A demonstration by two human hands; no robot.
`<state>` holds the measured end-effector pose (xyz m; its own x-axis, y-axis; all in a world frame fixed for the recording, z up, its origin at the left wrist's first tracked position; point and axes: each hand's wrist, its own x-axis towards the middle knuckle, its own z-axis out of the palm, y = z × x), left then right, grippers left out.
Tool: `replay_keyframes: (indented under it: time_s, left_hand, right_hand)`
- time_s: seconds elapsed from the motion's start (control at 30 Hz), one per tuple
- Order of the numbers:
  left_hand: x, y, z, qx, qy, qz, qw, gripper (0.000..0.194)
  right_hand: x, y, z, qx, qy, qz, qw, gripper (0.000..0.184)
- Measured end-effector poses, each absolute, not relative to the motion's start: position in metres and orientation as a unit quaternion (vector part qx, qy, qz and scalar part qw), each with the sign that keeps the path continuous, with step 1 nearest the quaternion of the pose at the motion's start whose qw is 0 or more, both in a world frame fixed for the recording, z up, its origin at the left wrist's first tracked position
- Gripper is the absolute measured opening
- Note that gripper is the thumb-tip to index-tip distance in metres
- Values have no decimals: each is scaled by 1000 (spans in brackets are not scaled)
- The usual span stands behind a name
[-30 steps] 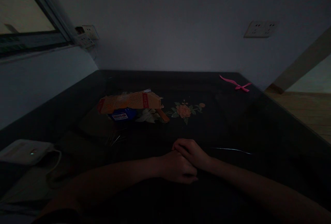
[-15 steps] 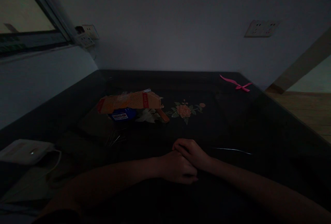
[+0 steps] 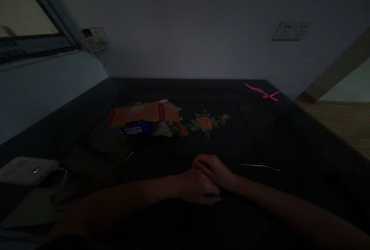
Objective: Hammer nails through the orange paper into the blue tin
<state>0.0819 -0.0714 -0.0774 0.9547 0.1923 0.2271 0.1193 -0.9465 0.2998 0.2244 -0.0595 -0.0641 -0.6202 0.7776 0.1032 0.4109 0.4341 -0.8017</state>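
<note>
The room is dim. My left hand point(image 3: 194, 189) and my right hand point(image 3: 216, 170) rest together on the dark glossy table point(image 3: 260, 134), near its front middle. The right hand lies over the left, fingers curled onto it. The left hand's fingers are closed and tucked under the right. I see nothing in either hand. A thin pale wire point(image 3: 258, 166) lies on the table just right of my right hand. An orange packet point(image 3: 144, 113) lies further back on top of a blue box point(image 3: 135, 128).
A flower pattern point(image 3: 205, 123) shows on the tabletop beside the packet. A pink ribbon point(image 3: 263, 93) lies at the far right edge. A white device point(image 3: 27, 170) with a cable sits at the near left. Small metal pins point(image 3: 127, 155) lie left of my hands. Walls close off the back and left.
</note>
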Motion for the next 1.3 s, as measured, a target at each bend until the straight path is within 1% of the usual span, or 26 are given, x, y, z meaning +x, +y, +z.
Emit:
replay_keyframes:
  time_s: [0.5, 0.67, 0.83, 0.97, 1.3]
  left_hand:
    - [82, -71, -77, 979, 81, 122, 145, 18]
    - [83, -71, -76, 980, 80, 120, 140, 21]
    - [82, -71, -78, 978, 78, 129, 144, 18]
    - [82, -71, -80, 979, 84, 122, 139, 20]
    - [83, -72, -74, 980, 87, 117, 136, 19]
  right_hand:
    - [225, -59, -63, -364, -814, 387, 236, 16]
    - [224, -59, -67, -363, -816, 383, 238, 16]
    - [225, -59, -69, -359, -816, 382, 243, 16]
    - [224, -59, -67, -358, -817, 383, 241, 16]
    - [224, -60, -63, -365, -815, 383, 238, 16]
